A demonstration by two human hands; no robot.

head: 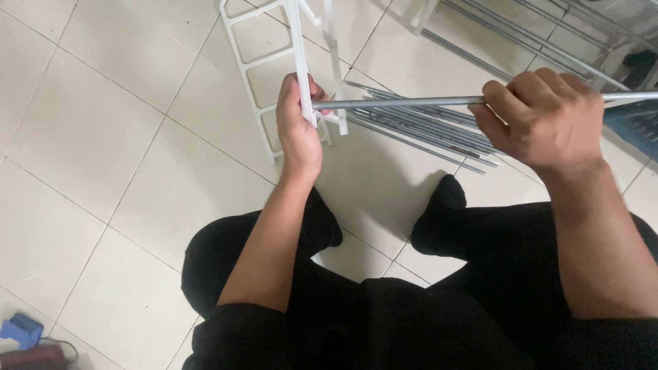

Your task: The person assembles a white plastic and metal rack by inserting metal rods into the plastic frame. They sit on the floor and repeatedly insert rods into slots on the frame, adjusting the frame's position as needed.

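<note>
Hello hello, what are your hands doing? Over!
Left hand grips white plastic frame. Right hand grips grey metal rod, tip at the frame. More rods on the tiled floor beneath.

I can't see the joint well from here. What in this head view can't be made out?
- Tip of the metal rod: hidden behind the left hand and the white plastic frame, so whether it is seated cannot be told.
- Frame's top: cut off by the upper edge.
- Rod's far end: runs off the right edge past the right hand.
- Blue object: too cropped to identify.
</note>
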